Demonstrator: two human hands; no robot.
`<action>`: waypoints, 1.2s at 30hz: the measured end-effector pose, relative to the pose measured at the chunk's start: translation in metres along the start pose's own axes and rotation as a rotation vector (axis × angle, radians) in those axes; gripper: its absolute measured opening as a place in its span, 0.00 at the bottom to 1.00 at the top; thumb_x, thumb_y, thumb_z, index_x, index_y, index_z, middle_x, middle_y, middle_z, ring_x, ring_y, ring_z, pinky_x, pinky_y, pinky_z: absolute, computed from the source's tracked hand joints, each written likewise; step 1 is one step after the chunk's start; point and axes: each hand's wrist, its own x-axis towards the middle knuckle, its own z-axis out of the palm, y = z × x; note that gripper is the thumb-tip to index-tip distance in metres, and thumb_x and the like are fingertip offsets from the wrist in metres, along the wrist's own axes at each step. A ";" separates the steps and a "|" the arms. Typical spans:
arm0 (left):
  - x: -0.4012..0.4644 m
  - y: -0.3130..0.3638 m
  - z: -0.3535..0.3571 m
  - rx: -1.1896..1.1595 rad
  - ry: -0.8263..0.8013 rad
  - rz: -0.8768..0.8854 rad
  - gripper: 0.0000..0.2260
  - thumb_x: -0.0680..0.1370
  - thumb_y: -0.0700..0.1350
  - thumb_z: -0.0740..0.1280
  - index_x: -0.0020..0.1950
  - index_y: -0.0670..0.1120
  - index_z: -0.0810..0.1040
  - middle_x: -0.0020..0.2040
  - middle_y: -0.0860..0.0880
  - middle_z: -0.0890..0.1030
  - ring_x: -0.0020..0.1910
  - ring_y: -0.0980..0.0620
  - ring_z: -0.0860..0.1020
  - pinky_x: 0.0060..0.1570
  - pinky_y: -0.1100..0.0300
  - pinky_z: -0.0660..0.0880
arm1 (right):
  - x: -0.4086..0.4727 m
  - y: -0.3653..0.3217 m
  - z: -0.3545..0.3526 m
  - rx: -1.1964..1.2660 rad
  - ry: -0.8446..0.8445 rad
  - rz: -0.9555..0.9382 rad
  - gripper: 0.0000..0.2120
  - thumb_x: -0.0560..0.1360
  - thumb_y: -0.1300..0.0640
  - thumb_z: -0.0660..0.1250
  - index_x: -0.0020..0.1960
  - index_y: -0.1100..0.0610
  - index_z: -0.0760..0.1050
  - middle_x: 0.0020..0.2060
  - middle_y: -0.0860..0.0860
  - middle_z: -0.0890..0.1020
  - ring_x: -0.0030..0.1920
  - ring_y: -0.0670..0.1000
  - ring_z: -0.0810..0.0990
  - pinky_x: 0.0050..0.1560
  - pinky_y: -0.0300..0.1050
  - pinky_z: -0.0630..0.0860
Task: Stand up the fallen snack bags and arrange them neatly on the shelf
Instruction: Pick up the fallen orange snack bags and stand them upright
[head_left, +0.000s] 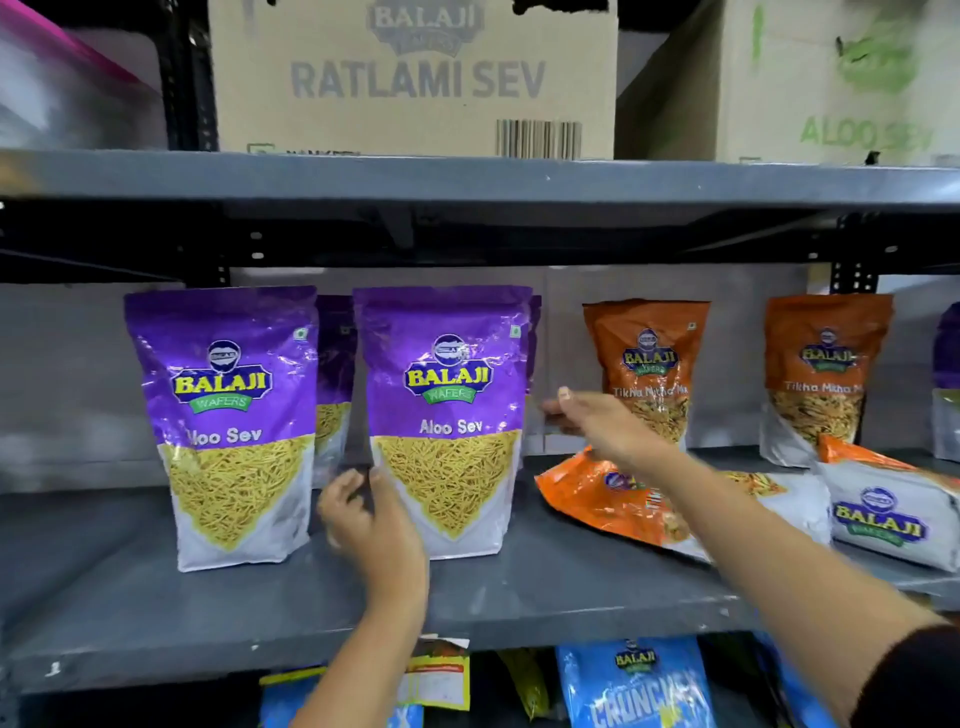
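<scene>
Two purple Aloo Sev bags stand upright on the grey shelf (156, 613), one at the left (228, 426) and one in the middle (447, 415), with more purple bags (335, 374) behind them. My left hand (363, 525) is cupped at the middle bag's lower left edge, thumb on its front, fingers apart. My right hand (597, 421) reaches past that bag's right side with fingers stretched out, holding nothing. Under my right forearm an orange Tikha Mitha Mix bag (613, 499) lies flat. Another bag (893, 514) lies on its side at the far right.
Two orange bags stand at the back, one (647, 364) behind my right hand and one (826, 374) further right. Cardboard boxes (415, 78) sit on the shelf above. Blue snack bags (634, 686) fill the shelf below. A purple bag's edge (948, 374) shows far right.
</scene>
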 end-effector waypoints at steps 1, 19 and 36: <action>-0.017 0.005 -0.002 -0.041 0.003 0.012 0.05 0.77 0.39 0.65 0.51 0.46 0.71 0.49 0.43 0.77 0.42 0.61 0.77 0.45 0.69 0.71 | -0.005 0.003 -0.023 -0.201 -0.007 -0.002 0.24 0.83 0.46 0.53 0.68 0.60 0.75 0.64 0.57 0.80 0.64 0.56 0.77 0.56 0.42 0.73; -0.100 -0.014 0.172 -0.013 -0.425 -0.772 0.14 0.79 0.40 0.64 0.64 0.39 0.75 0.50 0.39 0.82 0.37 0.44 0.82 0.34 0.48 0.81 | -0.039 0.115 -0.158 -0.636 0.074 0.260 0.37 0.75 0.30 0.51 0.68 0.56 0.74 0.67 0.58 0.78 0.64 0.61 0.77 0.62 0.54 0.71; -0.100 0.125 0.226 0.092 -0.586 -0.204 0.13 0.75 0.50 0.70 0.56 0.44 0.80 0.48 0.44 0.87 0.46 0.44 0.86 0.54 0.42 0.80 | -0.074 0.123 -0.165 0.355 -0.245 0.002 0.29 0.61 0.64 0.83 0.59 0.60 0.78 0.50 0.52 0.88 0.50 0.50 0.88 0.46 0.41 0.82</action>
